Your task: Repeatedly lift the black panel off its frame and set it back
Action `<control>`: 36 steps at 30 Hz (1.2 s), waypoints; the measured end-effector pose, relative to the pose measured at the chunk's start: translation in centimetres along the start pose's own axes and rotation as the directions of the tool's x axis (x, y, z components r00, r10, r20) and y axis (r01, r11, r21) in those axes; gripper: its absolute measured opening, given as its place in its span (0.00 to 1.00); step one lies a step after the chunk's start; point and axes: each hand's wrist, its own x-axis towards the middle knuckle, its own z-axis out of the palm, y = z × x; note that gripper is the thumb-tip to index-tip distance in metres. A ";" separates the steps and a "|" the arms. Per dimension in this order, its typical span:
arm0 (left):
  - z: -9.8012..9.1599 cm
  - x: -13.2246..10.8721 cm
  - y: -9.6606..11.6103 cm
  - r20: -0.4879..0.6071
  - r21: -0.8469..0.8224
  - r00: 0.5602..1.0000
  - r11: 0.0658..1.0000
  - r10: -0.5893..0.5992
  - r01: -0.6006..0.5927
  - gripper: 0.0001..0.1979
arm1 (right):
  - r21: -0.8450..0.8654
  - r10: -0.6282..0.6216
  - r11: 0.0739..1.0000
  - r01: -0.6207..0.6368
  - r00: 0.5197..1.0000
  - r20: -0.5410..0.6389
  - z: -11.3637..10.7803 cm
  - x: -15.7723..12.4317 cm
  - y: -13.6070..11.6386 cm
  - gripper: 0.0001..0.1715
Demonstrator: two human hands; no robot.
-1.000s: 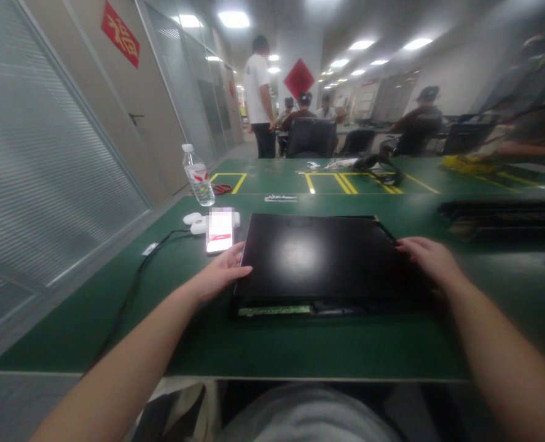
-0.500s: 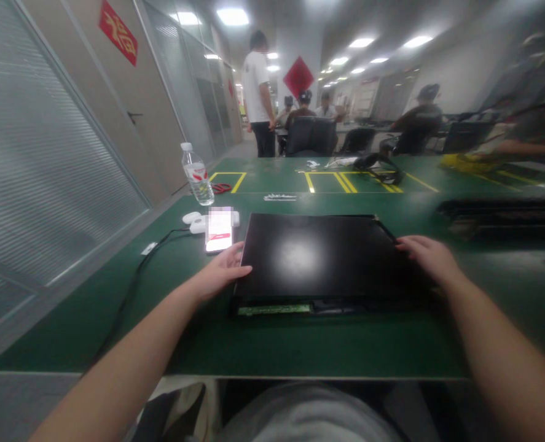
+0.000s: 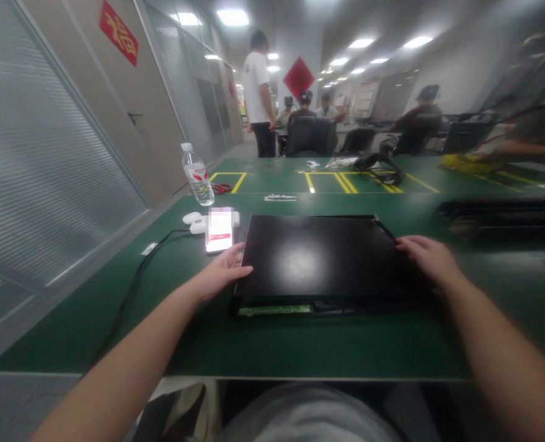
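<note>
A flat black display panel (image 3: 318,258) lies in front of me, with a bright reflection on its glossy face. Under its near edge shows a dark frame or casing with a green circuit board strip (image 3: 274,310). My left hand (image 3: 223,270) grips the panel's left edge, thumb on top and fingers at the side, partly hidden. At the right, my right hand (image 3: 426,255) has its fingers closed at the dark frame's upper right edge; its thumb is hidden. Whether that hand also touches the panel itself, I cannot tell.
On the green table (image 3: 138,331) a lit phone (image 3: 219,233) lies beside my left hand, near white devices and a black cable (image 3: 134,282). Behind stand a water bottle (image 3: 198,178) and red scissors (image 3: 221,188). Dark blurred parts (image 3: 497,215) lie right. Several people sit or stand beyond.
Almost nothing differs. The panel's far edge sits very slightly lower in the view, while both hands keep their places.
</note>
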 end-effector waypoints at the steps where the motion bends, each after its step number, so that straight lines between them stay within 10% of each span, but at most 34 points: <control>1: 0.0 0.0 0.0 0.003 -0.004 1.000 1.000 -0.001 0.001 0.41 | -0.003 0.004 1.000 -0.004 1.000 -0.002 0.0 0.0 0.0 0.20; 36: 0.5 -0.2 0.4 -0.015 -0.079 1.000 0.997 -0.018 0.017 0.41 | -0.142 -0.070 0.988 0.067 0.997 -0.015 0.0 0.8 1.2 0.18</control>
